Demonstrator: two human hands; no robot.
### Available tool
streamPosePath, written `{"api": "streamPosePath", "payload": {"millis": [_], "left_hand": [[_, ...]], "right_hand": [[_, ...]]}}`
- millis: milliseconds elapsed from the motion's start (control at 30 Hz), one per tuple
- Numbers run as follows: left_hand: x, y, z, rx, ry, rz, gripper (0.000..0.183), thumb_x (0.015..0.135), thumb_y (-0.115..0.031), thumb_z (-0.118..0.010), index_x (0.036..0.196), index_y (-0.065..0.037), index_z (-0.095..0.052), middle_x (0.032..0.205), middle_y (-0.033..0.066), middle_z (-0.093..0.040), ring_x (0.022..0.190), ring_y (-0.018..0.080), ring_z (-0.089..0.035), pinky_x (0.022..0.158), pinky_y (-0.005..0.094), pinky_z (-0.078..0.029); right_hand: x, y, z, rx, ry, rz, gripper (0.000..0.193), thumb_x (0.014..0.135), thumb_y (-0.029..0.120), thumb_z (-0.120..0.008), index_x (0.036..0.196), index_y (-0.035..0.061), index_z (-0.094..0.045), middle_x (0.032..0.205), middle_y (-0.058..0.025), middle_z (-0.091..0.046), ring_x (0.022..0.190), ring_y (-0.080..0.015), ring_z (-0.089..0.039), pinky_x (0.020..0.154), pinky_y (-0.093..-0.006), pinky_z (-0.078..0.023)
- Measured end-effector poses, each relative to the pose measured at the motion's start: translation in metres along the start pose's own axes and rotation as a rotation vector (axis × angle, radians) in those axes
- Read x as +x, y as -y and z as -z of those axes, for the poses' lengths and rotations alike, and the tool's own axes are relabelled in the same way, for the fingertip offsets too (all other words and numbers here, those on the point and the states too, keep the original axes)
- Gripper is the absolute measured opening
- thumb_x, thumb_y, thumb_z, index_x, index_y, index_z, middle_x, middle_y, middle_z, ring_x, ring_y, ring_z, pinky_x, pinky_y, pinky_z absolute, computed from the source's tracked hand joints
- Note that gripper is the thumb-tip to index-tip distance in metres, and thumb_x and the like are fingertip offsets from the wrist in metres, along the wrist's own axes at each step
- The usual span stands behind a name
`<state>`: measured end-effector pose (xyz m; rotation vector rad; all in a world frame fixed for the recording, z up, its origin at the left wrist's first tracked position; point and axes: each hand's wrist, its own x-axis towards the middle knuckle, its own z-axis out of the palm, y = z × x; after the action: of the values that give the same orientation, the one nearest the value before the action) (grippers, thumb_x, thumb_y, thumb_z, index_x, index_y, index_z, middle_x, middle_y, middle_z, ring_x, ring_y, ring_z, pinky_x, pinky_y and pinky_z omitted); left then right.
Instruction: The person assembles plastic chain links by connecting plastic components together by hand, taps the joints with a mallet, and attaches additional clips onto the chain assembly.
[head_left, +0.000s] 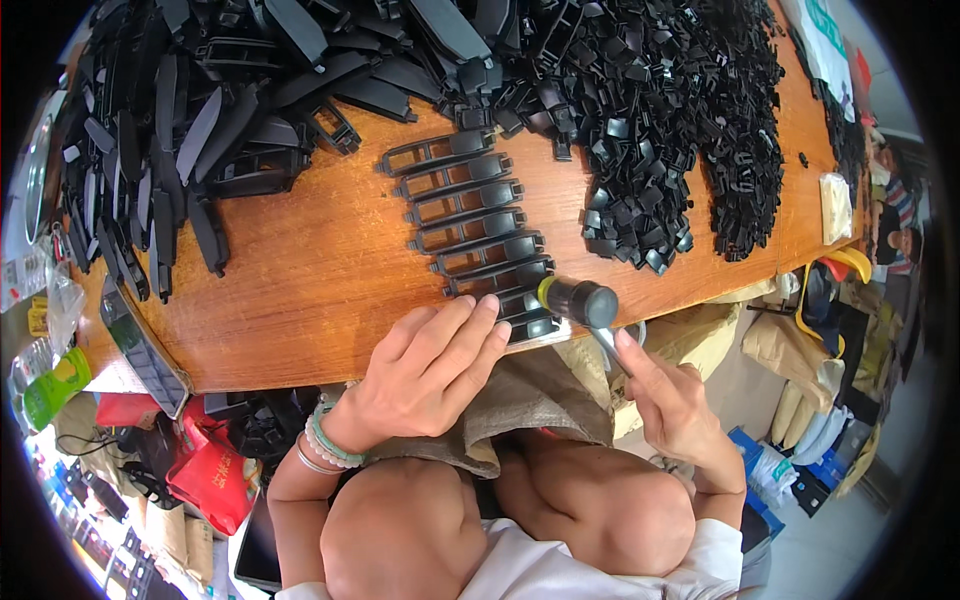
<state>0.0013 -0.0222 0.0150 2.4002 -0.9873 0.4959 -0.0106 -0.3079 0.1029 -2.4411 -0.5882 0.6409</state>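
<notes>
A row of several narrow black plastic frames [465,190] runs across the wooden table [300,300] toward its near edge. Each has an open window on its left and a solid black part on its right. My left hand [430,360] lies over the left ends of the nearest frames, fingers stretched out and fingertips touching them. In my right hand [675,400] is a small mallet [583,302], gripped by its handle with the index finger along it. The mallet's head, black with a yellow end, is over the right end of the nearest frames; whether it touches them I cannot tell.
Long black plastic pieces [190,130] are heaped at the far left. Small black clips [640,150] form a large pile at the far right. A dark-screened phone [145,345] stands at the left table edge. Brown cloth [540,400] hangs over my lap; a red bag [210,470] lies below.
</notes>
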Motion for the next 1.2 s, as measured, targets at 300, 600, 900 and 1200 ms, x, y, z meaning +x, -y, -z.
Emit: {"api": "streamPosePath", "payload": {"millis": [300, 600, 900, 1200], "left_hand": [[0.001, 0.0, -0.001, -0.046, -0.006, 0.053, 0.026, 0.085, -0.011, -0.061, 0.108, -0.002, -0.069, 0.122, 0.0221, -0.064, 0.115, 0.0342, -0.06, 0.093, 0.0421, -0.052], [0.007, -0.003, 0.001, -0.027, 0.075, 0.186, 0.056, 0.078, -0.029, -0.08, 0.121, 0.002, -0.061, 0.128, 0.0232, -0.061, 0.123, 0.0385, -0.057, 0.106, 0.051, -0.041], [0.014, 0.002, 0.012, -0.031, 0.123, 0.25, 0.067, 0.078, -0.041, -0.078, 0.124, 0.004, -0.059, 0.137, 0.0268, -0.053, 0.13, 0.0411, -0.051, 0.111, 0.0539, -0.034], [0.01, 0.011, 0.018, 0.023, 0.224, 0.268, 0.087, 0.074, -0.054, -0.076, 0.131, 0.006, -0.051, 0.145, 0.0279, -0.045, 0.139, 0.041, -0.04, 0.115, 0.0559, -0.027]], "right_hand": [[0.014, 0.004, 0.0, -0.092, -0.027, 0.009, 0.062, 0.085, -0.011, -0.054, 0.145, 0.0, -0.044, 0.084, -0.0153, -0.065, 0.062, -0.0254, -0.062, 0.055, -0.0332, -0.049], [0.028, 0.006, 0.008, -0.13, -0.207, 0.172, 0.076, 0.076, -0.011, -0.06, 0.149, -0.0004, -0.039, 0.067, -0.0082, -0.047, 0.05, -0.0229, -0.05, 0.044, -0.0362, -0.041], [0.038, 0.008, 0.007, 0.001, -0.223, 0.157, 0.078, 0.076, -0.011, -0.06, 0.15, -0.0005, -0.036, 0.07, -0.0106, -0.051, 0.051, -0.0251, -0.052, 0.046, -0.0369, -0.042], [0.057, 0.014, 0.006, 0.057, -0.15, 0.067, 0.055, 0.093, -0.006, -0.048, 0.148, -0.001, -0.041, 0.067, -0.0092, -0.056, 0.057, -0.0203, -0.057, 0.059, -0.0315, -0.048]]}}
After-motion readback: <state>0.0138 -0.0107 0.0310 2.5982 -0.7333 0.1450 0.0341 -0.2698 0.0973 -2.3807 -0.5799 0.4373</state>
